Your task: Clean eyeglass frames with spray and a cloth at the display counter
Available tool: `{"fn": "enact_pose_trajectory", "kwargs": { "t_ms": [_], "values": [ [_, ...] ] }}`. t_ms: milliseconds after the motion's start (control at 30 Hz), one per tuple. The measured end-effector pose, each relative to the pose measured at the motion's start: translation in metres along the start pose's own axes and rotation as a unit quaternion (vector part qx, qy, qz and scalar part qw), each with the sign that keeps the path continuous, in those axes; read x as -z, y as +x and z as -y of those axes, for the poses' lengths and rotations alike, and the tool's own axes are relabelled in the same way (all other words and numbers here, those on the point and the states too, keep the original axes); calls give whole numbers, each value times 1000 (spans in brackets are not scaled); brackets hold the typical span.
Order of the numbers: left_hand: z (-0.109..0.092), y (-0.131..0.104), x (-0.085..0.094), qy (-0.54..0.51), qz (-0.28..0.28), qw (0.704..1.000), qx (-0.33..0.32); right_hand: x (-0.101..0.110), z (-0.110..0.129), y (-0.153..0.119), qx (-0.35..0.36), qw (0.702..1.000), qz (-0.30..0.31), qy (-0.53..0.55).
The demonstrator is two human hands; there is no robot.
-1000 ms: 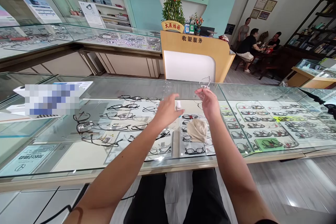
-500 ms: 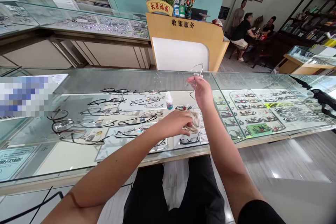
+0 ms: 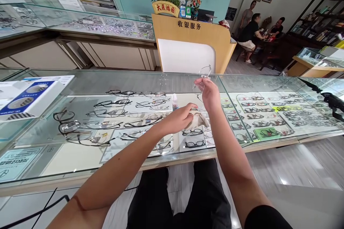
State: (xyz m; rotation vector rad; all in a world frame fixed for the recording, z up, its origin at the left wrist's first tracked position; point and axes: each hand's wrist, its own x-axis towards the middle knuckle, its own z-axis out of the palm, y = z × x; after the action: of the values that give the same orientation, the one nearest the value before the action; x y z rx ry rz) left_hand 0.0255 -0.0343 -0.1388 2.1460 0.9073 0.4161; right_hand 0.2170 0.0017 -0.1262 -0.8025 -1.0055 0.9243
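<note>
My right hand (image 3: 211,94) is raised over the glass counter, its fingers closed on a pair of thin-rimmed eyeglasses (image 3: 205,71) turned upright on end. Lower and to the left, my left hand (image 3: 178,118) pinches a beige cleaning cloth (image 3: 196,121), which hangs crumpled beneath its fingers. The cloth is apart from the lenses. Just behind the left hand stands a small white-capped bottle (image 3: 175,101), its lower part covered by that hand.
The glass display counter (image 3: 150,161) holds many eyeglass frames, among them a dark pair (image 3: 195,144). At the left lies a blue-and-white box (image 3: 32,98); at the right, a black object (image 3: 331,101). Beyond stands a wooden cashier desk (image 3: 223,50). Several people (image 3: 248,34) are at the back right.
My left hand has lifted slightly with the cloth, which now hangs looser, and covers more of the bottle. The right hand keeps the eyeglasses up; the whole view has shifted a little.
</note>
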Motion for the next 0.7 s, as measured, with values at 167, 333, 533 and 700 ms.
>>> {"fn": "enact_pose_trajectory", "kwargs": {
  "t_ms": [167, 333, 533, 700],
  "values": [
    [0, 3, 2, -10, 18, 998, 59, 1, 0, 0, 2, 1000, 1, -1],
    [1, 4, 11, -136, 34, 989, 45, 1, 3, -2, 9, 1000, 4, 5],
    [-1, 1, 28, -363, -36, 926, 97, 1, 3, -4, 7, 1000, -6, 26],
    [3, -3, 44, -435, -62, 892, 101, 3, 2, -4, 7, 1000, -1, 30]
  ]
}}
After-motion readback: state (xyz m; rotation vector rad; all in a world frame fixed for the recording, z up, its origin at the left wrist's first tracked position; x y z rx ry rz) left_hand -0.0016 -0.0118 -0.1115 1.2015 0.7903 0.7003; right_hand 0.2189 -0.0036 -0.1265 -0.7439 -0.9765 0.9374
